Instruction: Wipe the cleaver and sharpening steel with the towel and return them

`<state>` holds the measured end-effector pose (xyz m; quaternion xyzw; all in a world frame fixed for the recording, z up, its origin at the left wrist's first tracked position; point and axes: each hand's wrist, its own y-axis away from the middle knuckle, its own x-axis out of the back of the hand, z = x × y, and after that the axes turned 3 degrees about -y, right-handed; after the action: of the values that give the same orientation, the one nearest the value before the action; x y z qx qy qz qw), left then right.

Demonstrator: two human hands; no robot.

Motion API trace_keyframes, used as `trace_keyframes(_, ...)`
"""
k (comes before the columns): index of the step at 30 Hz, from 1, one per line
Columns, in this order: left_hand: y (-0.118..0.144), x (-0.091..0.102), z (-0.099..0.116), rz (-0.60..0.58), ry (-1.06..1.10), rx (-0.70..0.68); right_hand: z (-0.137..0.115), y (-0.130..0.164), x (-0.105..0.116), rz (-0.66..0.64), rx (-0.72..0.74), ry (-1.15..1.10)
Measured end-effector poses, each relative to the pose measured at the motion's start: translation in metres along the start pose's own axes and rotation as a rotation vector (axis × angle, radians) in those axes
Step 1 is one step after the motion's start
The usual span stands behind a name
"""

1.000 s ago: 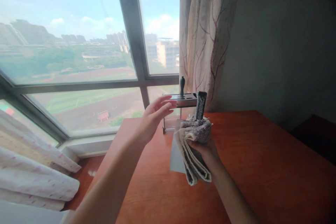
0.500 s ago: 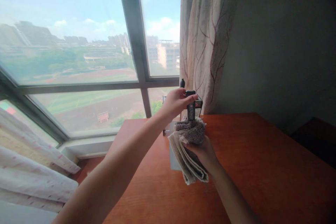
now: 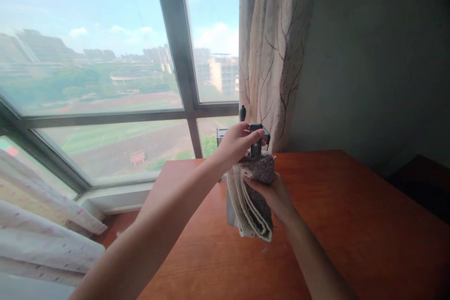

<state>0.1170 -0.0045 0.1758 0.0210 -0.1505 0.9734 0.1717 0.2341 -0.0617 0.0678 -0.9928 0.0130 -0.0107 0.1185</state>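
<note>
Folded cloth (image 3: pixel 251 206), grey pile with cream backing, hangs in front of the person between and below the hands, layers fanned downward. Right hand (image 3: pixel 272 194) grasps it from the right, thumb pressed across the upper folds, probably to keep the layers together. Left hand (image 3: pixel 237 140) grasps a dark handle (image 3: pixel 256 150) rising from the cloth's top, thumb over its near face; judged to be steadying it upright. A flat pale grey panel (image 3: pixel 231 211) shows along the cloth's left side, below the left hand; likely a broad blade belonging to the handle, though the join is covered. Cannot tell whether the cloth wraps both faces, nor whether the panel's lower edge touches the table (image 3: pixel 333 206). Just beyond the left hand: metal frame (image 3: pixel 221 134), partly hidden, with a black knob (image 3: pixel 242 113) above; it limits forward travel. The table's left edge passes under the left forearm, so the margin there is narrow; the surface extends broadly right of the right hand, giving more room to swing. Beyond both hands, past the far edge: patterned curtain (image 3: pixel 274 56); window frame (image 3: pixel 188 112) to the left hand's far left.
</note>
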Motion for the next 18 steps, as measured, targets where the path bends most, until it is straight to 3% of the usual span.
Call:
trace_keyframes(8,0.0,0.0,0.0,0.039,0.149,0.007,0.0,0.005,-0.007,0.132,0.13,0.074)
trace_keyframes(18,-0.012,0.014,0.01,0.266,0.308,-0.054,0.032,0.033,-0.017,0.124,0.124,0.242)
